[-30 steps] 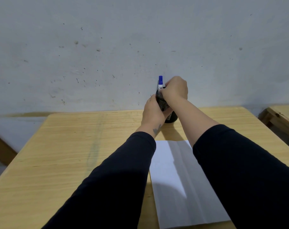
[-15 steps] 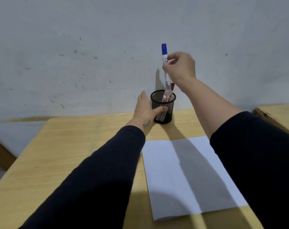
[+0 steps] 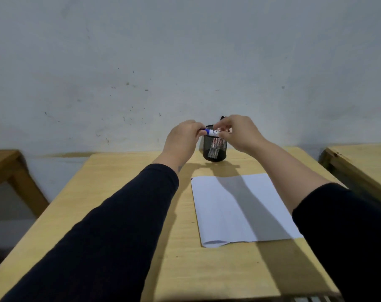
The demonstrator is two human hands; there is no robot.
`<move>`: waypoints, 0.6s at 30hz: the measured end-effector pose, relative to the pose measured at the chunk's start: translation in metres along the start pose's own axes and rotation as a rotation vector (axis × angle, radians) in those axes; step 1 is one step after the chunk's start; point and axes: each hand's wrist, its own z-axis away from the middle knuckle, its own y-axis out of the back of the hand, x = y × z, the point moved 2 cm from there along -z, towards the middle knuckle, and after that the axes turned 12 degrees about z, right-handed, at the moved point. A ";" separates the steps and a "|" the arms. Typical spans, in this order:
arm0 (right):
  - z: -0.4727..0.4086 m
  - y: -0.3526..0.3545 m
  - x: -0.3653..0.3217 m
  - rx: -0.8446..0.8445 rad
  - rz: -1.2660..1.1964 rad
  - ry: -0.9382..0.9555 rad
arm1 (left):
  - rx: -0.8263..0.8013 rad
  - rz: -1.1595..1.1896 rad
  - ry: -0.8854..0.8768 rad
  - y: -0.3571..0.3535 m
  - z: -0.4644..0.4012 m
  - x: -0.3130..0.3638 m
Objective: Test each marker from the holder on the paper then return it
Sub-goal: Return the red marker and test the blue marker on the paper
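Holding the marker (image 3: 213, 132) level over the holder (image 3: 214, 149) — left hand (image 3: 181, 139) pinching the cap, right hand (image 3: 239, 132) gripping the barrel — probably pulling it open.

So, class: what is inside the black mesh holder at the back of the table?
Through the holder's mesh, at least one marker with a white barrel and some red shows. Both hands cover the rim, so the count and tops are hidden.
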 end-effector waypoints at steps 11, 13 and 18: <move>0.032 -0.042 -0.021 -0.136 -1.068 -0.684 | 0.082 0.159 0.236 -0.004 0.043 0.009; 0.032 -0.048 -0.021 -0.097 -1.055 -0.655 | 0.061 0.256 0.338 -0.004 0.046 0.007; 0.034 -0.040 -0.002 -0.015 -0.998 -0.647 | -0.004 0.334 0.582 0.007 0.064 -0.022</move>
